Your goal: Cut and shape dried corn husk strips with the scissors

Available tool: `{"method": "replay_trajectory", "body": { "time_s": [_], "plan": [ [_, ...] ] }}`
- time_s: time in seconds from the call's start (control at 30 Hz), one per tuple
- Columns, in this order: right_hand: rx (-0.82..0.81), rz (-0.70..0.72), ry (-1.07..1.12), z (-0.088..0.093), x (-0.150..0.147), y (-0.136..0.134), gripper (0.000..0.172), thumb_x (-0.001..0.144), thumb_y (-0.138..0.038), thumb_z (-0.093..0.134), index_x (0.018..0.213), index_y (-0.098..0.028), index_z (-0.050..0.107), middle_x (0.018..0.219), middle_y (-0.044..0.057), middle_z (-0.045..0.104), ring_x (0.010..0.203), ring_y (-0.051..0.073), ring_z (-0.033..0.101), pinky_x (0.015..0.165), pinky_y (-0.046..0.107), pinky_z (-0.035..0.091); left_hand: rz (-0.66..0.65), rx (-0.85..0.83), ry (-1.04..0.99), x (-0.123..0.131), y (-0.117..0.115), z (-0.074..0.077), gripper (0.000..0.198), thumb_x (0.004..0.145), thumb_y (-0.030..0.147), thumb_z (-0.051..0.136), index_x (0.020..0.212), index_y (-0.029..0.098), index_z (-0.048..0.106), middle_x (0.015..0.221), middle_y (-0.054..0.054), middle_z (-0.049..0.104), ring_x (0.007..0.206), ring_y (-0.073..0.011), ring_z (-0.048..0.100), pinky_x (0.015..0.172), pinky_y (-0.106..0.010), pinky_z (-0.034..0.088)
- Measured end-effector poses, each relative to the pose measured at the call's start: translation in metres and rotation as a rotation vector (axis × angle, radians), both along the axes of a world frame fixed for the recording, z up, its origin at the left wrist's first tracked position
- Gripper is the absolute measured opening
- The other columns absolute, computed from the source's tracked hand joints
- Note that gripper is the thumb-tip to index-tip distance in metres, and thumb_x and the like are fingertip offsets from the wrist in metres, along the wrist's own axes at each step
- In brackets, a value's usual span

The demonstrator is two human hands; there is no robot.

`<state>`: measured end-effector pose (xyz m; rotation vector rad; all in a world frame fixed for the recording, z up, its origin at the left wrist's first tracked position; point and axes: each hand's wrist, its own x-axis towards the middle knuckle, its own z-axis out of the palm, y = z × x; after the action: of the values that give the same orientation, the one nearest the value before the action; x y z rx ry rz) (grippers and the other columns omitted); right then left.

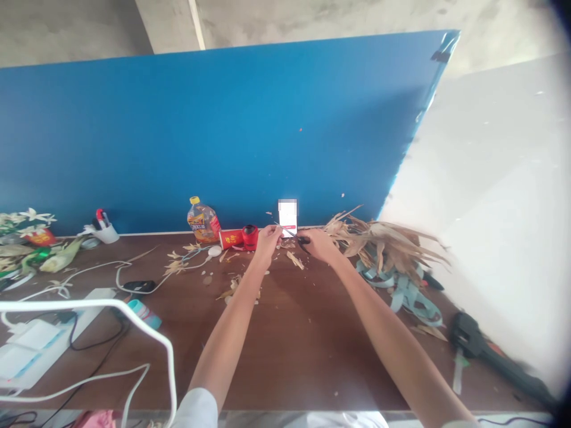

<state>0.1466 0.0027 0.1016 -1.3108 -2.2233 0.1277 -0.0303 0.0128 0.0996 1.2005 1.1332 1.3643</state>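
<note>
My right hand (319, 245) grips black-handled scissors (303, 240), whose thin blades point left across a white-screened phone (288, 223) standing upright against the blue board. My left hand (267, 244) is pinched close to the blade tips, apparently on a small piece of dried husk that is hard to make out. Scraps of dried husk (294, 260) are scattered on the brown table (303, 351) below both hands. To the right of my right hand lies a heap of dried corn husks (383, 244) over tangled teal strips (401, 291).
A drink bottle (203, 221), red cup (231, 239) and red roll (250, 236) stand behind my left hand. At the left are white cables, a power strip (44, 339) and artificial flowers (27, 221). A black glue gun (473, 339) lies at the right.
</note>
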Motion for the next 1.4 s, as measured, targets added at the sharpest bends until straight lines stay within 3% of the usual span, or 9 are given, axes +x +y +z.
{"method": "replay_trajectory", "body": {
  "time_s": [0.27, 0.53, 0.77, 0.97, 1.4],
  "plan": [
    [0.025, -0.058, 0.042, -0.006, -0.004, 0.002, 0.023, 0.076, -0.023, 0.056, 0.096, -0.022, 0.066, 0.083, 0.004, 0.069, 0.07, 0.016, 0.057, 0.06, 0.023, 0.032, -0.072, 0.057, -0.006, -0.004, 0.003, -0.003, 0.021, 0.072, 0.027, 0.065, 0.088, 0.014, 0.065, 0.071, -0.002, 0.065, 0.051, -0.0062, 0.047, 0.05, -0.02, 0.034],
    [0.035, -0.003, 0.078, -0.002, -0.003, 0.0, 0.016, 0.078, -0.021, 0.053, 0.086, -0.02, 0.066, 0.08, 0.004, 0.068, 0.069, 0.016, 0.055, 0.06, 0.023, 0.032, -0.127, 0.032, 0.071, -0.001, -0.007, 0.003, 0.026, 0.07, 0.035, 0.07, 0.082, 0.012, 0.066, 0.073, -0.007, 0.069, 0.054, -0.0087, 0.05, 0.051, -0.022, 0.035],
    [-0.088, 0.096, 0.11, -0.002, 0.008, 0.005, 0.031, 0.075, -0.016, 0.053, 0.103, -0.02, 0.067, 0.095, 0.005, 0.07, 0.076, 0.015, 0.058, 0.067, 0.023, 0.039, -0.168, 0.059, 0.141, -0.005, -0.008, 0.004, 0.026, 0.069, 0.035, 0.071, 0.083, 0.012, 0.069, 0.071, -0.007, 0.069, 0.051, -0.0083, 0.047, 0.049, -0.022, 0.032],
    [-0.134, 0.158, 0.148, 0.006, 0.014, 0.001, 0.042, 0.075, -0.014, 0.054, 0.115, -0.024, 0.065, 0.105, 0.005, 0.069, 0.081, 0.016, 0.06, 0.071, 0.025, 0.042, -0.25, 0.123, 0.234, -0.015, -0.008, 0.008, 0.031, 0.071, 0.041, 0.069, 0.085, 0.014, 0.073, 0.075, -0.007, 0.07, 0.058, -0.0116, 0.052, 0.053, -0.023, 0.037],
    [-0.118, 0.18, 0.079, 0.013, 0.017, -0.002, 0.032, 0.075, -0.017, 0.056, 0.102, -0.022, 0.071, 0.097, 0.003, 0.072, 0.074, 0.015, 0.06, 0.064, 0.023, 0.04, -0.381, 0.14, 0.293, -0.021, -0.004, 0.008, 0.033, 0.072, 0.041, 0.069, 0.088, 0.012, 0.072, 0.076, -0.009, 0.07, 0.07, -0.0161, 0.062, 0.061, -0.024, 0.043]
  ]
}}
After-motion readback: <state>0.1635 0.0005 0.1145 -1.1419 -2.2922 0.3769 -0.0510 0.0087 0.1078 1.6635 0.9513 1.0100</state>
